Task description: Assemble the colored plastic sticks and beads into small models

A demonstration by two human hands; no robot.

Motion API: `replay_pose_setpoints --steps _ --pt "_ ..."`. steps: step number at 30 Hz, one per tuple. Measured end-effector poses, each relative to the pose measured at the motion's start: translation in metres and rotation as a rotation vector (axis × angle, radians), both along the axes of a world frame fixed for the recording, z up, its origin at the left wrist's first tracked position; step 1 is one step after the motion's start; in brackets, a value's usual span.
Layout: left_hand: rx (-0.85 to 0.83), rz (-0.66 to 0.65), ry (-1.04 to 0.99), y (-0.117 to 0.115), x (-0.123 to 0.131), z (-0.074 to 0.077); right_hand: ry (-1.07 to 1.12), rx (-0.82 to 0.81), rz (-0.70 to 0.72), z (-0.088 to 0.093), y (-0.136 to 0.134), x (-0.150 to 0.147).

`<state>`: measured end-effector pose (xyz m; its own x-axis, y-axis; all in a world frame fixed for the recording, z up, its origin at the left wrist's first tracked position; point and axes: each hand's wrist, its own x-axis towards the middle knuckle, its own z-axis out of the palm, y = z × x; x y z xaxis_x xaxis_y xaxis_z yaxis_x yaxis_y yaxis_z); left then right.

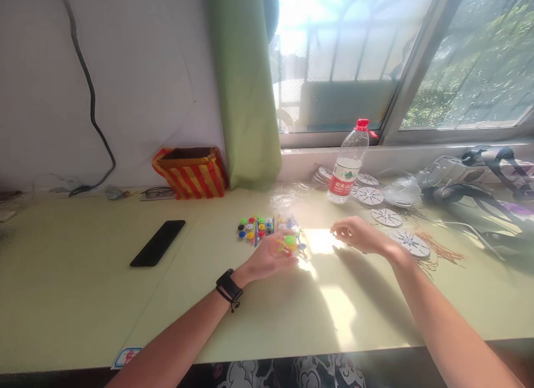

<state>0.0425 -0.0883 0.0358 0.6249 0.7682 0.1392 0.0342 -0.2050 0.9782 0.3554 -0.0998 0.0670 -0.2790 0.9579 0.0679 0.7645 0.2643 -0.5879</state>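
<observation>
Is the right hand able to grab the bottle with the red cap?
Probably yes: the bottle stands just beyond the right hand, and nothing seems to block the way between them.

Cannot see the bottom of the striped box, left of the bottle. Cannot tell apart the glare-blurred pieces at the left hand, nearer than the bottle, nor make out anything under the right hand's curled fingers.
</observation>
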Motion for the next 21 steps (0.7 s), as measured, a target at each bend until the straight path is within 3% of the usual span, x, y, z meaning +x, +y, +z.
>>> replay_pose_setpoints --steps 5,12,16,21 --pt "0.02 -0.03 0.029 -0.003 0.0 -0.003 0.348 0.208 -0.075 0.039 -0.001 -0.007" --pt "0.094 0.026 0.07 -0.002 0.0 -0.005 0.687 0.625 -0.128 0.101 -0.036 -0.05" --pt "0.084 0.045 0.071 -0.004 0.001 -0.004 0.548 0.608 -0.008 0.112 -0.04 -0.075" --pt "0.107 0.046 0.051 -0.006 0.002 -0.002 0.167 0.498 0.161 0.094 -0.027 -0.082"
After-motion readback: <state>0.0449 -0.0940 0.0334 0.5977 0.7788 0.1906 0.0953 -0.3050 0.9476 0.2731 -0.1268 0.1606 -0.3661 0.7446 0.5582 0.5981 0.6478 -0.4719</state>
